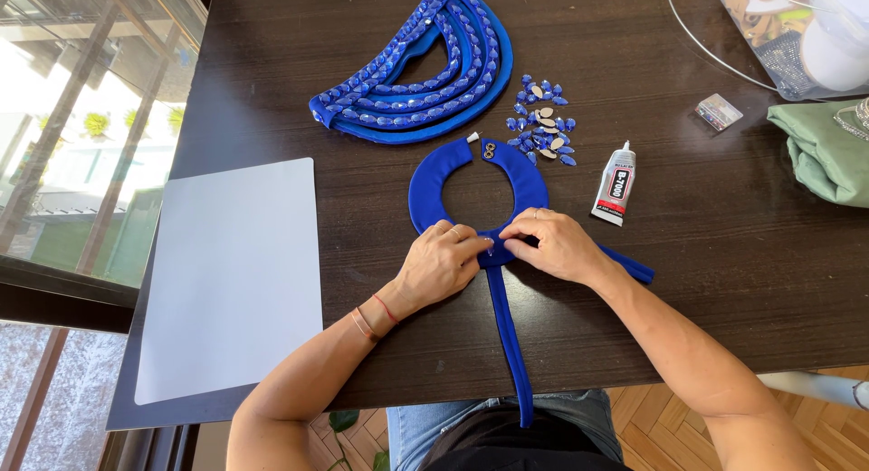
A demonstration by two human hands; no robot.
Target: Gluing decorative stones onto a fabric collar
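Note:
A blue fabric collar ring lies on the dark wooden table, its clasp ends at the far side. My left hand and my right hand meet at the ring's near edge, fingertips pinching the blue fabric where a long blue strap hangs off the table toward my lap. A second strap end pokes out under my right wrist. Beyond the ring lie a blue jewelled curved piece, a pile of loose blue gems and a tube of glue.
A white sheet lies at the left of the table. A small clear box, a green cloth and a clear bag of supplies sit at the far right. A window is to the left.

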